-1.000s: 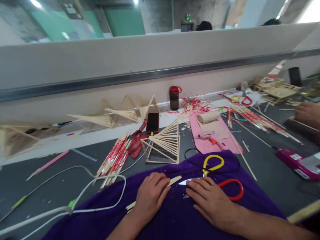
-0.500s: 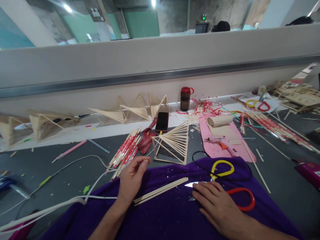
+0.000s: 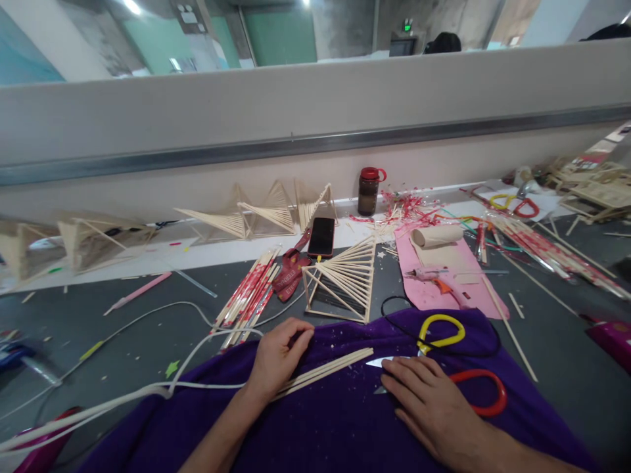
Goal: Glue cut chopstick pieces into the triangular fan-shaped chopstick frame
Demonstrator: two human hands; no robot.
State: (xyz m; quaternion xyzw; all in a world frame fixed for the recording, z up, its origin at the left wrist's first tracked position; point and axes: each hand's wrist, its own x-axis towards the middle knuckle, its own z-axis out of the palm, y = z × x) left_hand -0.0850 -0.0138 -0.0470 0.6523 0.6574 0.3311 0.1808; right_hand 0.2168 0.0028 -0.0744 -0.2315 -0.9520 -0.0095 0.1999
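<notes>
My left hand (image 3: 282,351) hovers by the far edge of the purple cloth (image 3: 315,427), its fingers curled and the thumb drawn in to the fingertips. Whether anything small is pinched there is hidden. Under and beside that hand lie a few thin wooden sticks (image 3: 335,366) on the cloth. My right hand (image 3: 424,401) rests flat, fingers stretched, across the blades of open scissors (image 3: 486,374) with one yellow and one red handle. Just beyond the cloth stands a stick frame (image 3: 345,279) with fanned slats.
Bundles of wrapped sticks (image 3: 249,292) and a phone (image 3: 321,236) lie beyond my left hand. More stick frames (image 3: 269,213) line the wall, near a bottle (image 3: 368,194). A glue gun (image 3: 438,282) rests on a pink sheet (image 3: 476,289). White cables (image 3: 142,394) run at left.
My left hand has moved right and now covers the near end of the sticks. My right hand stays on the scissors. The view has shifted slightly.
</notes>
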